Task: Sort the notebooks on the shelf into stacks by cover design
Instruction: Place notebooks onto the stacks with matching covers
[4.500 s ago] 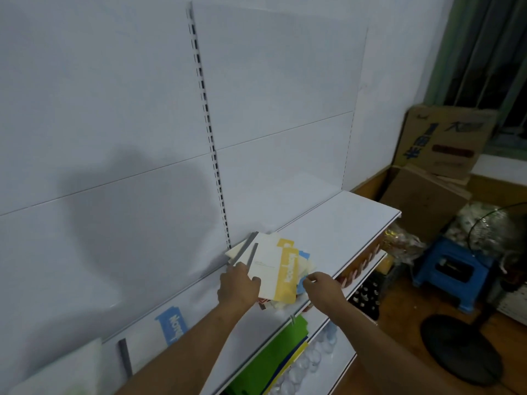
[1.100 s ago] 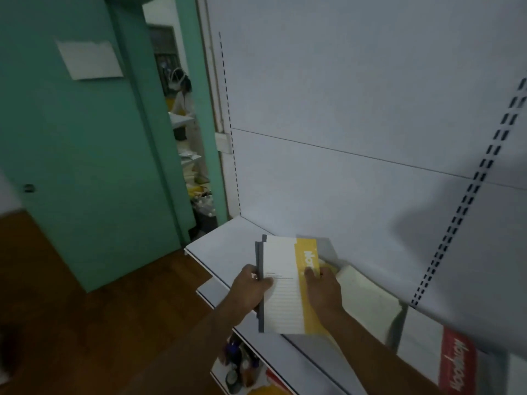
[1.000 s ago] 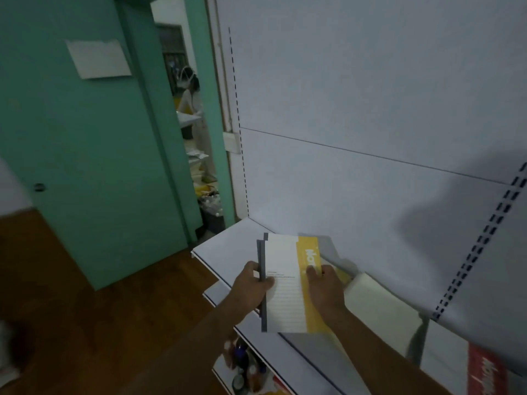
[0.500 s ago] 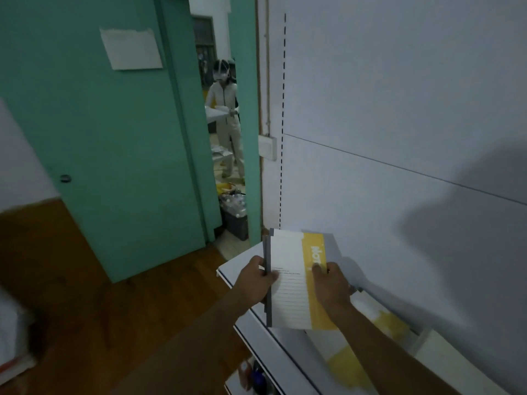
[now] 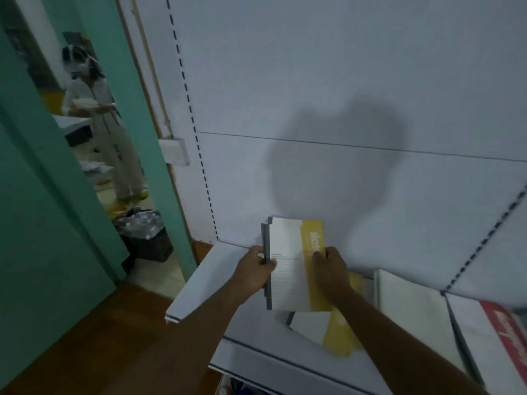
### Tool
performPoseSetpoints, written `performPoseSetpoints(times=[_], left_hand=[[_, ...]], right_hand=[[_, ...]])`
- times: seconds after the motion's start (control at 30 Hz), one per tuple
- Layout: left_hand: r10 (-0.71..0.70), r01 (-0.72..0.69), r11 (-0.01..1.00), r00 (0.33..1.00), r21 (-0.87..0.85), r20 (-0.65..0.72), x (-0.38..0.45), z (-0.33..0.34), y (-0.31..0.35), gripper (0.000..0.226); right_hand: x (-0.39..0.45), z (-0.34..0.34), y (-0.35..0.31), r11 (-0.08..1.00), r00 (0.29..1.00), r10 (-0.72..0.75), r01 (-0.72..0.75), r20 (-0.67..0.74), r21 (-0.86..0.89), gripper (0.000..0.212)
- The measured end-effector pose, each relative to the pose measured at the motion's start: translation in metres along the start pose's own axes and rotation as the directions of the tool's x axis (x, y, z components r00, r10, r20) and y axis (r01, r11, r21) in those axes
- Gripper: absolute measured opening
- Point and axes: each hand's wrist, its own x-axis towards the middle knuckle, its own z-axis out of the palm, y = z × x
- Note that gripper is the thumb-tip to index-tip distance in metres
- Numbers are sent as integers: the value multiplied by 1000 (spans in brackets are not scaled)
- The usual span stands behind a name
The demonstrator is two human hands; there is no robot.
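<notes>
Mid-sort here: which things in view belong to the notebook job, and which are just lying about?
Job:
held yellow-band notebooks, in left hand and right hand
yellow-band notebook on shelf
plain notebook
red-band notebook
shelf

Lying about:
black bin
wall box

Both hands are up over the white shelf point(image 5: 199, 283) holding a small bunch of yellow-banded notebooks point(image 5: 293, 263) — left hand point(image 5: 253, 270) gripping the grey spine edge, right hand point(image 5: 330, 270) pinching the yellow side. Another yellow-banded notebook point(image 5: 322, 330) lies flat just below them, then a plain cream one point(image 5: 410, 306) and a red-banded one point(image 5: 490, 334) further right. Through the green doorway point(image 5: 137, 115) a person in pale clothes point(image 5: 105, 132) stands holding something — too blurry to tell what.
</notes>
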Motion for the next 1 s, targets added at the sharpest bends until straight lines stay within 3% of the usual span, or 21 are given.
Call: performPoseSetpoints(times=[0.13,0.27,0.5,0.7,1.0], left_hand=[[31,-42,997,989,71,142,14,27,-3,34],[42,-78,985,973,152,227,25,54,-6,36],[43,-138,929,962,343,271,49,71,-13,38],[-105,-64,888,936,456,336,63,75,-21,17],[-215,-53,819,895,571,390,81,86,-31,31]], right_hand=[[-5,-22,21,998,991,61,-65,-121,-27,13],[2,-37,41,973,973,162,-185,-168,-135,29],[21,-41,57,921,971,223,-238,-81,-307,37],[31,-35,74,888,969,247,-231,-11,-397,27],[34,-26,78,837,964,263,-211,31,-505,9]])
